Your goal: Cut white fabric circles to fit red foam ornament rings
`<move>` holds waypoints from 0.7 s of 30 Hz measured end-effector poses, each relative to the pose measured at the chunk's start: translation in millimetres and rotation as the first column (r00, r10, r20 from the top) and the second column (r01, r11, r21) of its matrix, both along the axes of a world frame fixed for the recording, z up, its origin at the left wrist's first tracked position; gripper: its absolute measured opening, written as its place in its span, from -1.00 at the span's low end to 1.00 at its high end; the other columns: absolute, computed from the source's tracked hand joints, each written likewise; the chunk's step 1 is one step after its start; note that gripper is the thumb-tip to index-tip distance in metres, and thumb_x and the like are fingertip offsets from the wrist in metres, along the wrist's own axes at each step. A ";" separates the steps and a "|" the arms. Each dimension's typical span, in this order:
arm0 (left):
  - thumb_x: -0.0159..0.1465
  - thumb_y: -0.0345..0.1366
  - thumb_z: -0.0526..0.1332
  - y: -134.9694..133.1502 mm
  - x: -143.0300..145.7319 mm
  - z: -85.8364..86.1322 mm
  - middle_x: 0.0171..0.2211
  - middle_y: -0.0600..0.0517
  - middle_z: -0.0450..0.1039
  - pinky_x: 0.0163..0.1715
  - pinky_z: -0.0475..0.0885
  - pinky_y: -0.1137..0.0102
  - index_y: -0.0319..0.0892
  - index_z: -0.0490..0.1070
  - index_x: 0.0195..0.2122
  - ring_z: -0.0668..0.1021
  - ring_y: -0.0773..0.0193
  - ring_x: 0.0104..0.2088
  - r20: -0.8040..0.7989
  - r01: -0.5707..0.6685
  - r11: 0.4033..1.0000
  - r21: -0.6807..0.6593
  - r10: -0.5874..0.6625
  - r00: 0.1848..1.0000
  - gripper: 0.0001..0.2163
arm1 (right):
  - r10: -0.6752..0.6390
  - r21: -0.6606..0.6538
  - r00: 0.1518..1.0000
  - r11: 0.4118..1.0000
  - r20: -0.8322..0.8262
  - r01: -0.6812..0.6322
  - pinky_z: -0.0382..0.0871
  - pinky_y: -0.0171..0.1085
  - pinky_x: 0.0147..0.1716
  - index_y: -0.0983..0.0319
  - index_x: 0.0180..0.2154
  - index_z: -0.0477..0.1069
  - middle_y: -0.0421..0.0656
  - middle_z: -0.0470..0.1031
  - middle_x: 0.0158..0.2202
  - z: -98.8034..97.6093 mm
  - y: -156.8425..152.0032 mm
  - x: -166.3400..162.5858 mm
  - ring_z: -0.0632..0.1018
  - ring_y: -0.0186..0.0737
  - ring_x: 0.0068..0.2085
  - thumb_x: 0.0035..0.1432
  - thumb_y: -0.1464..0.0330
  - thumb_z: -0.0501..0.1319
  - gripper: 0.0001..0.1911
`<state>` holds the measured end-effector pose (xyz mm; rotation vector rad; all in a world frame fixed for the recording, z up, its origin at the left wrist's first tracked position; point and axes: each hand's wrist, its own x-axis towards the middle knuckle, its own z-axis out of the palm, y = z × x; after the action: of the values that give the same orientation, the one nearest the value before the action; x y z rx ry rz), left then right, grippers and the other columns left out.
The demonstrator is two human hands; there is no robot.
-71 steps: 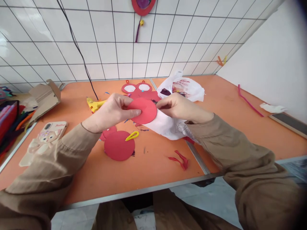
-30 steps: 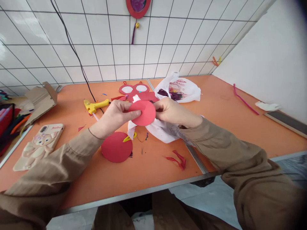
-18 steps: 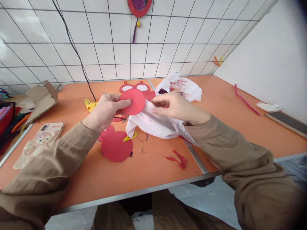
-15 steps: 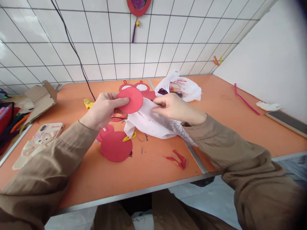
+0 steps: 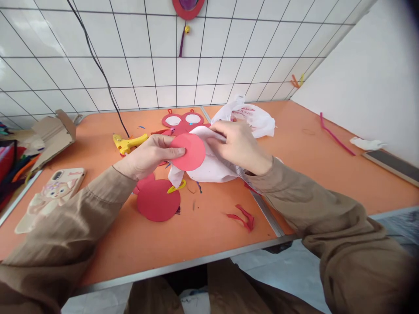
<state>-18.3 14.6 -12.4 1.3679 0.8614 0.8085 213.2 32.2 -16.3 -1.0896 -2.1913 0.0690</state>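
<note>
My left hand [image 5: 150,155] pinches a round pink-red paper disc [image 5: 189,152] between thumb and fingers. Just to its right, my right hand [image 5: 238,146] has its fingers closed on a raised edge of a crumpled white cloth [image 5: 212,168]. That cloth lies partly behind the disc, and my right fingertips are partly hidden by it. On the table below the disc is a larger dark red disc [image 5: 159,200] with a yellow loop-shaped piece [image 5: 176,186] at its upper edge. Beyond my left hand lies a yellow glue gun [image 5: 129,143].
Red round pieces with white centres [image 5: 182,120] lie at the back, near a white plastic bag [image 5: 253,120]. A phone in a cartoon case [image 5: 54,196] and a cardboard piece [image 5: 54,135] are at left. Red strips [image 5: 242,217] lie near the front edge; a pink stick [image 5: 337,134] is at right.
My left hand has moved slightly right and down with the disc, uncovering more of the glue gun. My right hand has lifted and folded up the white cloth's edge.
</note>
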 end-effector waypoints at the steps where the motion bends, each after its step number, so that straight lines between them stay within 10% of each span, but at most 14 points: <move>1: 0.00 -0.22 0.46 0.2 0.7 -1.2 -0.54 0.01 0.52 -0.40 0.39 0.37 -0.23 0.59 -0.48 0.49 0.29 -0.44 0.008 -0.016 1.000 -0.007 0.016 1.000 -0.82 | 0.003 0.029 1.000 1.000 -0.014 -0.003 0.22 -0.17 -0.32 0.16 -0.42 0.23 -0.11 0.40 -0.37 -0.4 0.0 0.0 0.40 -0.14 -0.30 0.13 0.44 0.13 -0.89; 5: 0.03 -0.25 0.44 2.8 0.8 -5.7 -0.51 0.02 0.53 -0.43 0.38 0.41 -0.22 0.59 -0.48 0.49 0.35 -0.48 0.101 -0.061 0.997 -0.054 0.066 0.993 -0.86 | 0.123 0.081 0.992 0.989 0.014 -0.124 0.32 -0.12 -0.19 0.14 -0.30 0.36 -0.04 0.45 -0.21 -1.7 -3.8 -2.4 0.44 -0.05 -0.14 0.12 0.32 0.22 -0.93; 12: 0.04 -0.25 0.43 0.1 2.2 -7.5 -0.44 -0.05 0.60 -0.23 0.48 0.28 -0.20 0.61 -0.44 0.58 0.20 -0.35 0.046 0.052 0.997 0.057 -0.054 0.997 -0.87 | 0.217 -0.228 0.971 0.945 -0.097 -0.234 0.28 -0.20 -0.36 0.19 -0.42 0.42 -0.14 0.49 -0.42 -7.8 -2.4 -6.2 0.45 -0.21 -0.38 0.16 0.34 0.15 -0.87; 21: 0.08 -0.29 0.39 -0.3 5.3 1.9 -0.40 -0.02 0.54 -0.16 0.47 0.26 -0.20 0.60 -0.47 0.56 0.19 -0.27 -0.171 0.131 0.962 0.239 -0.091 0.981 -0.91 | 0.109 -0.613 0.865 0.662 -0.490 -0.431 0.22 -0.25 -0.43 0.20 -0.56 0.38 -0.22 0.37 -0.53 -1.0 9.5 3.3 0.36 -0.33 -0.45 0.05 0.30 0.26 -0.80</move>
<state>-13.0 14.3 -10.5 1.7063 0.8162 0.7456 216.5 41.7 -17.3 -0.9679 -1.9194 1.2782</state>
